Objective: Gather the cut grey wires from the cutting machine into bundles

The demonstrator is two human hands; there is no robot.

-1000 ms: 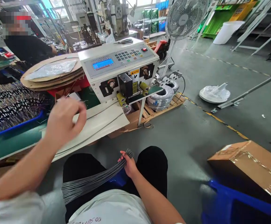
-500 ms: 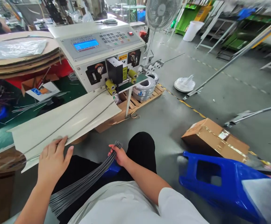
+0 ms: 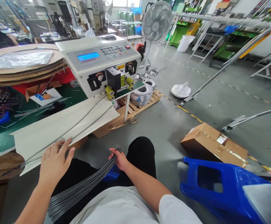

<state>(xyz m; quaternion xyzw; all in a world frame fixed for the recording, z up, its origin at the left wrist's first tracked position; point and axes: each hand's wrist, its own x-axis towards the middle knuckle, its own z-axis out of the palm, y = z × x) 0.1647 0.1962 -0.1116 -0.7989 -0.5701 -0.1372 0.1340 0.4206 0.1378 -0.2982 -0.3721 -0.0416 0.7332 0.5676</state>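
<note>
My left hand (image 3: 55, 162) lies on the cream sheet (image 3: 44, 132), fingers stretched out and thumb apart. Its fingertips rest over a loose grey cable (image 3: 91, 120) on that sheet. A second grey cable (image 3: 79, 119) runs from the yellow rollers (image 3: 109, 91) of the white wire-cutting machine (image 3: 79, 74) down the sheet, curving past my fingers. Closed around one end of a thick bundle of grey cables (image 3: 81, 189) is my right hand (image 3: 120, 159), above my lap. The bundle slants across my thighs to the lower left, its cut ends sticking out above my fist.
Coils of grey cable (image 3: 142, 96) sit on a wooden pallet (image 3: 153, 101) behind the sheet. To my right are a cardboard box (image 3: 210, 143) and a blue plastic stool (image 3: 231, 183). A fan (image 3: 156, 23) stands behind the machine. Round cardboard discs (image 3: 30, 70) lie at left.
The view has tilted up slightly, so the machine appears lower. The cable from the rollers now bows more and lies closer to my left fingers. My right hand keeps its grip on the bundle.
</note>
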